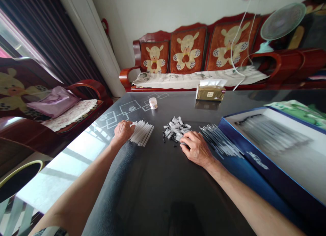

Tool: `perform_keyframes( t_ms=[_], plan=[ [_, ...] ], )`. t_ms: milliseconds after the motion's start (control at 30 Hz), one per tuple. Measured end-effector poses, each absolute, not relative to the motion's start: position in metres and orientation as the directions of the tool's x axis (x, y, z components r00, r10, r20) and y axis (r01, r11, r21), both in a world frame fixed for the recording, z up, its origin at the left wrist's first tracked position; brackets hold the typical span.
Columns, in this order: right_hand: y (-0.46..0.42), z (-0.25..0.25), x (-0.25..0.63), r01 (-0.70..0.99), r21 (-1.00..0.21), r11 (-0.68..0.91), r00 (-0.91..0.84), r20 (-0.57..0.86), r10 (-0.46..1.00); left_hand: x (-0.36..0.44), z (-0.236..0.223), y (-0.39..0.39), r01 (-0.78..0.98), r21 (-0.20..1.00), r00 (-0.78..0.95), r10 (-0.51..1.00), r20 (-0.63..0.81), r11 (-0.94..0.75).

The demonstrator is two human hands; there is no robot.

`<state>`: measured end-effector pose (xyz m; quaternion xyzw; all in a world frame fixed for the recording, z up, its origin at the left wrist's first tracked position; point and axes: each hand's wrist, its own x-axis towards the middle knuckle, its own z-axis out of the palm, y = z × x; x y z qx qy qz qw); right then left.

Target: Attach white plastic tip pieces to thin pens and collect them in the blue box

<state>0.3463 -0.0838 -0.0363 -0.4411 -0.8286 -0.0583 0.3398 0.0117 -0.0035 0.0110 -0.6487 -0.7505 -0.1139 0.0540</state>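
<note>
My left hand rests at the left end of a bundle of thin white plastic tubes, its fingers bent loosely and a little apart. Over the near right edge of a heap of small white and black plastic caps is my right hand. Its thumb and forefinger curl toward each other at the heap; whatever lies between the tips is too small to make out. Just right of that hand lies a spread of slim dark pen refills or rods.
A blue-edged box holding a bundle of clear-sleeved sticks stands at the right. Farther back on the dark glossy table are a small white round tub and a tissue box. A white cord hangs behind.
</note>
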Motion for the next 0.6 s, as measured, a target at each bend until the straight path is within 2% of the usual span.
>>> perform_keyframes(
  t_ms=[133, 267, 433, 600],
  plan=[
    [-0.083, -0.037, 0.347, 0.770, -0.206, 0.604, -0.382, 0.610, 0.694, 0.053, 0.011, -0.014, 0.989, 0.140, -0.022, 0.904, 0.428, -0.042],
    [-0.083, -0.037, 0.346, 0.772, -0.194, 0.605, -0.388, 0.610, 0.691, 0.116, -0.006, -0.025, 0.940, 0.195, 0.158, 0.864, 0.477, -0.279],
    [-0.083, -0.035, 0.346, 0.779, -0.176, 0.601, -0.398, 0.602, 0.692, 0.155, -0.036, -0.015, 0.918, 0.318, 0.053, 0.867, 0.495, -0.238],
    [-0.082, -0.037, 0.347, 0.777, -0.150, 0.612, -0.422, 0.597, 0.682, 0.151, -0.044, -0.006, 0.907, 0.344, 0.059, 0.882, 0.467, -0.242]
  ],
)
